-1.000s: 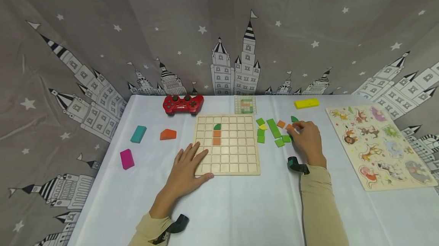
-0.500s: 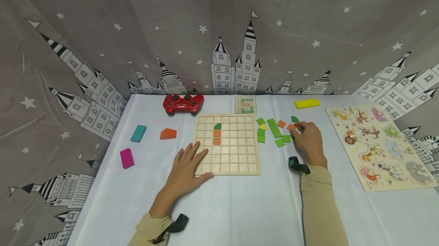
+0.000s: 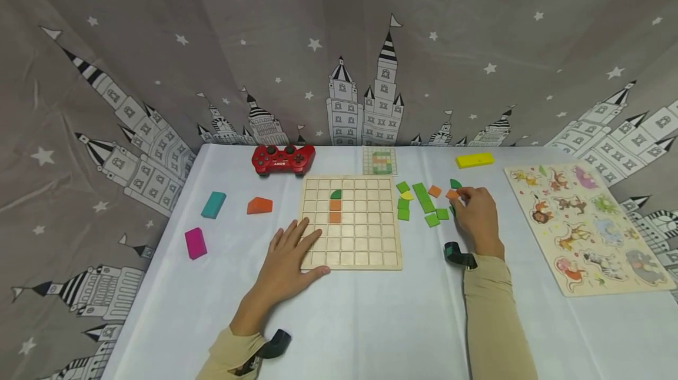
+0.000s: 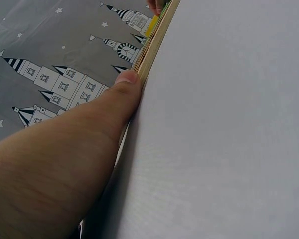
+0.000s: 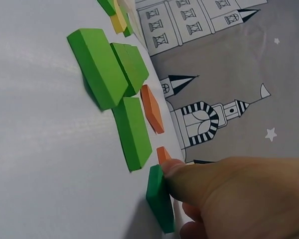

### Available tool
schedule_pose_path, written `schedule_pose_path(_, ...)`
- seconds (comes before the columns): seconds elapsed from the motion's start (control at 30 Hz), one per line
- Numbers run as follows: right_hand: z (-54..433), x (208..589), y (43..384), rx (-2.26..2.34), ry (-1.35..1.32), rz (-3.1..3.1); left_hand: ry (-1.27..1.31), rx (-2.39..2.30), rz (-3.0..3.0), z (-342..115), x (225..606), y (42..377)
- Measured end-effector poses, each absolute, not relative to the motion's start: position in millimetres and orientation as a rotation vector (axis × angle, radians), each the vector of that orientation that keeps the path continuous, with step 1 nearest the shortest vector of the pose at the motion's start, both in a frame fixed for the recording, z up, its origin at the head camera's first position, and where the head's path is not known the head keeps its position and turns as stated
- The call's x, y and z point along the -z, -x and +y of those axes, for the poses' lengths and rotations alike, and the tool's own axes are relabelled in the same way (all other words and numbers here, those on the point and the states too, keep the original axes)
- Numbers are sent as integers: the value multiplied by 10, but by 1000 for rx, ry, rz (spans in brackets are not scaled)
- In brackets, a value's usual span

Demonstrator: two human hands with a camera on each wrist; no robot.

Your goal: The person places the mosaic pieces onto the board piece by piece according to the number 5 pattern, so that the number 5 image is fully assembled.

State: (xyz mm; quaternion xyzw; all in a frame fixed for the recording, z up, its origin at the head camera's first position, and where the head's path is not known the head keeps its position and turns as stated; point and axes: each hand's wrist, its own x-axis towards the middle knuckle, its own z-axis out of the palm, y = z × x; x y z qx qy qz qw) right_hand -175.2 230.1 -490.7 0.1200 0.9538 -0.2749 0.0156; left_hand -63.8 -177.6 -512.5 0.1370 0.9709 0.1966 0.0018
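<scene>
My left hand (image 3: 286, 265) lies spread on the lower left part of the wooden grid board (image 3: 371, 245), thumb along its front edge (image 4: 154, 50). On the board, a dark green quarter-round tile (image 3: 336, 195) sits above two orange square tiles (image 3: 335, 211) in one column. To the right, my right hand (image 3: 477, 218) pinches an orange square tile (image 3: 452, 194), mostly covered by the thumb in the right wrist view. Close to that thumb is a dark green tile (image 5: 160, 199). Loose green tiles (image 3: 424, 197), another orange tile (image 3: 434, 192) and a yellow tile (image 3: 406, 196) lie between.
A small pattern card (image 3: 379, 160) lies behind the board, with a red game controller (image 3: 283, 160) to its left. Teal (image 3: 213, 205), magenta (image 3: 195, 243) and orange blocks (image 3: 259, 206) lie left. A yellow block (image 3: 474, 160) and an animal puzzle board (image 3: 588, 227) lie right.
The orange tile at my right fingertips has shifted slightly to the right, and so has the dark green tile beside the hand. My left hand has stayed put.
</scene>
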Motion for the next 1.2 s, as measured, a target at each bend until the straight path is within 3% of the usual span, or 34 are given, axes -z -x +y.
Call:
schedule_pose_path(0.57,2225,4923,1809,884,-301,2999,-431,-631,3048,-1781,5116,638)
schedule_pose_path(1.2,1141,4761,1641,948,385,2993,-421,-641,3037,-1776,5115,628)
